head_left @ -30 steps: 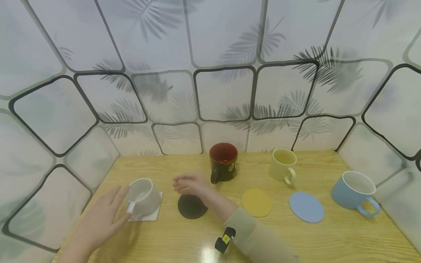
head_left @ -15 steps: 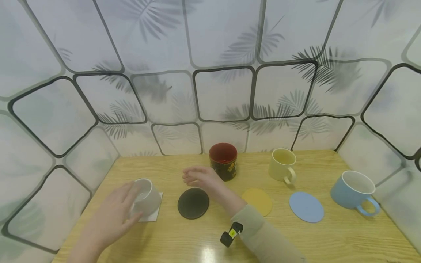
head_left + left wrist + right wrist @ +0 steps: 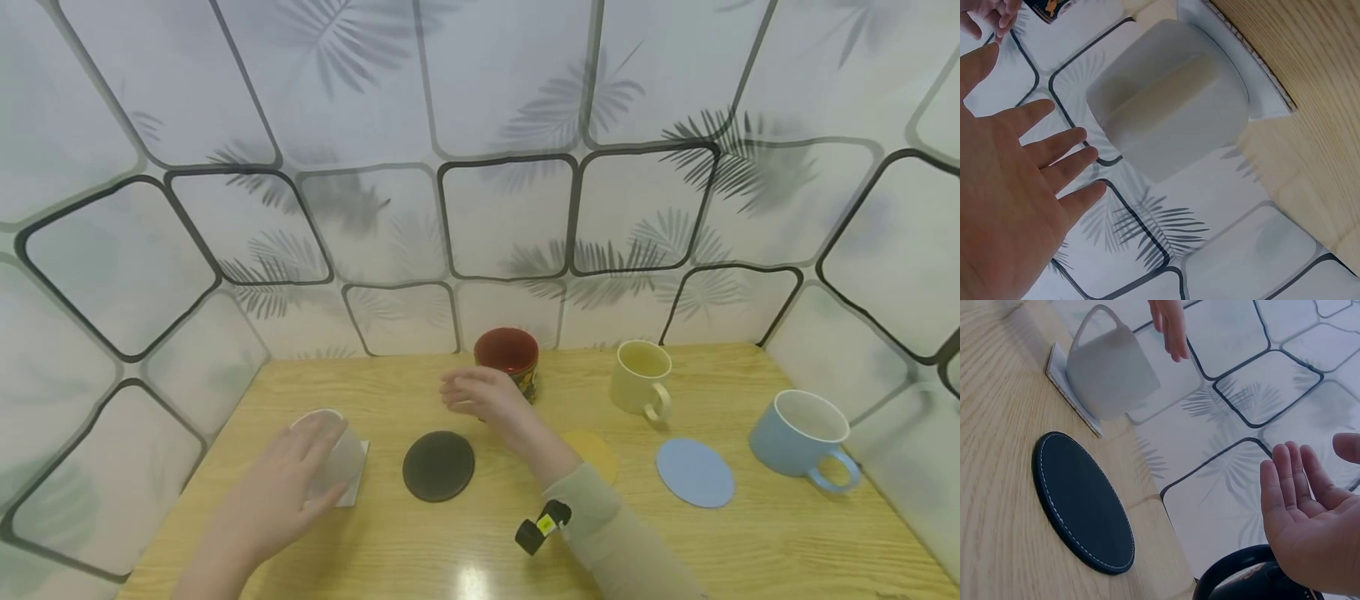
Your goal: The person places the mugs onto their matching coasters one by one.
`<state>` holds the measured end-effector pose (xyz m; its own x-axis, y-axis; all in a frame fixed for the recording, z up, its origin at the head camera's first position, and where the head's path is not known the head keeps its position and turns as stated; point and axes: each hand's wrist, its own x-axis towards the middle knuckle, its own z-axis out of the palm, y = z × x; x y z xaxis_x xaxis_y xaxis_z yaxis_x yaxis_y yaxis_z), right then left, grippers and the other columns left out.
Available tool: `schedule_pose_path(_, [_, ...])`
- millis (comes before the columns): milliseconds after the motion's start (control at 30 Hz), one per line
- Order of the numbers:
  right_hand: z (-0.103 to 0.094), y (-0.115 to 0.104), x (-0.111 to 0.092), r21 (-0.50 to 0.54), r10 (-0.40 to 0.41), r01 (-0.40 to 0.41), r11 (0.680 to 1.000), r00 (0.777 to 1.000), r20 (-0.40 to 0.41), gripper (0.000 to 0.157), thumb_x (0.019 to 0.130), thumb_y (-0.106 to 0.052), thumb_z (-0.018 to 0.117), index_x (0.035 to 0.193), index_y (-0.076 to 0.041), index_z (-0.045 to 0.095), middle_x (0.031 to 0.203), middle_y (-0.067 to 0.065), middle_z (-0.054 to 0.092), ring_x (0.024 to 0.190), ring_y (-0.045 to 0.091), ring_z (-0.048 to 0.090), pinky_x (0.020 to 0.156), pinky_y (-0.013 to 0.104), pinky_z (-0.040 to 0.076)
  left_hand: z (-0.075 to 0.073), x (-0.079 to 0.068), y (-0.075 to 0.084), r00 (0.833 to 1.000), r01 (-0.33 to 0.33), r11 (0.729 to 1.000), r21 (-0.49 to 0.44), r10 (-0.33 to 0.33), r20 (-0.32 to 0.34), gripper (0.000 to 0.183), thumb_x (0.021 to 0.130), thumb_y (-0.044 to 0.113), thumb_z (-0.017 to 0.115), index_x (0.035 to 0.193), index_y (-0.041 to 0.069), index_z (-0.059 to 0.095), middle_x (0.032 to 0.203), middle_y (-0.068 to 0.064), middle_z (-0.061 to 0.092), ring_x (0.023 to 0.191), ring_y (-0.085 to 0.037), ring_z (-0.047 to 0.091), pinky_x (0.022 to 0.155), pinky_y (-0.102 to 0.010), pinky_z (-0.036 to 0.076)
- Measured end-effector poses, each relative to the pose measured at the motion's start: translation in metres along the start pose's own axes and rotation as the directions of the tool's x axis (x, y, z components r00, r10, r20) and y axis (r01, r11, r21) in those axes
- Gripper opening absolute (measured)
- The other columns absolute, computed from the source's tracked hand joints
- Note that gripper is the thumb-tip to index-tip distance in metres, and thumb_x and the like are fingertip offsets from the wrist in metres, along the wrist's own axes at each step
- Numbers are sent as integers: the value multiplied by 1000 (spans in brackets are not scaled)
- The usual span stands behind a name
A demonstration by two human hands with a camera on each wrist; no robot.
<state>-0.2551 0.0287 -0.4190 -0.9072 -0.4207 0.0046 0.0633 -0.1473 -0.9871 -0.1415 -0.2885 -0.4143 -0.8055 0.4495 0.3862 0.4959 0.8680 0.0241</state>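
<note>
My left hand (image 3: 281, 483) hovers beside a white mug (image 3: 1160, 106), fingers stretched out, and overlaps much of it in the head view. In the left wrist view a gap shows between fingertips and mug. The mug stands on a square white coaster (image 3: 1057, 367). My right hand (image 3: 486, 398) is held with straight fingers in front of a black mug with a red inside (image 3: 507, 347), hiding its lower front. The dark mug's handle (image 3: 1219, 569) shows close below the hand in the right wrist view. A round black coaster (image 3: 438, 467) lies between the two hands.
A yellow mug (image 3: 636, 385) stands at the back right, and a light blue mug (image 3: 787, 442) near the right wall. A blue round coaster (image 3: 695, 472) lies before them. My right forearm partly covers a yellow coaster (image 3: 602, 454). Patterned walls (image 3: 510, 217) enclose the wooden table.
My left hand has moved right, over the white mug in the head view. The right hand has moved right and back from the black coaster to the dark mug.
</note>
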Motion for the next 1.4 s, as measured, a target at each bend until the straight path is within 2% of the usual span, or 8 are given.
schedule_pose_path(100, [-5,-1,-1,2,-15,15,1000,1000,-12,39,108,-16,56,136,11,63,102,-7,77,99,9,73,109,42,59,2,2,3,1000,0,1000,1,0,-1,75,90,37,80,154,8,52,152,-20,57,142,-43,51,138,-41,17])
schedule_pose_path(200, [-11,-2,-3,22,-28,28,999,999,-15,39,108,-15,56,136,11,62,103,-8,77,100,9,73,110,42,59,2,4,9,1000,14,1000,-3,-14,11,75,90,37,80,154,9,53,152,-22,57,143,-45,50,120,-62,43])
schedule_pose_path(233, [-13,-2,-4,27,-32,32,999,999,-18,39,108,-15,55,137,11,61,103,-8,77,100,8,73,110,42,59,2,5,10,1000,16,1000,-5,-16,13,74,90,37,80,153,9,53,152,-22,58,143,-45,50,118,-63,45])
schedule_pose_path(400, [-23,-4,-8,77,-45,46,996,999,-18,40,109,-11,52,138,16,58,102,-7,77,99,9,74,107,37,60,2,8,17,998,17,1000,-14,-16,59,72,94,36,77,156,11,50,155,-23,55,145,-47,49,115,-68,47])
schedule_pose_path(667, [-38,-2,-12,74,-39,40,996,999,-16,43,110,-10,48,141,19,51,108,-6,75,102,10,73,103,30,61,3,14,27,996,7,1000,-12,-6,87,70,97,38,74,157,10,51,158,-22,53,145,-43,53,117,-63,47])
schedule_pose_path(967, [-50,3,-17,125,-35,40,991,999,-41,30,109,-9,49,129,9,63,101,-6,76,96,7,74,95,23,62,10,17,35,993,13,1000,-16,-11,119,68,99,39,72,156,9,51,161,-22,50,148,-43,51,123,-61,42])
schedule_pose_path(1067, [-54,6,-19,119,-25,30,992,999,-46,32,109,-9,49,130,11,62,99,-8,75,95,7,74,94,22,62,13,17,37,991,21,1000,-23,-18,132,68,99,39,71,156,10,51,161,-22,50,148,-44,50,121,-64,43])
schedule_pose_path(1400, [-63,16,-24,85,16,-10,996,997,-70,38,110,-10,49,136,17,54,105,-5,73,98,8,73,96,24,62,26,16,41,994,-28,1000,-1,28,101,66,97,38,74,152,8,56,156,-22,55,145,-45,53,123,-61,42])
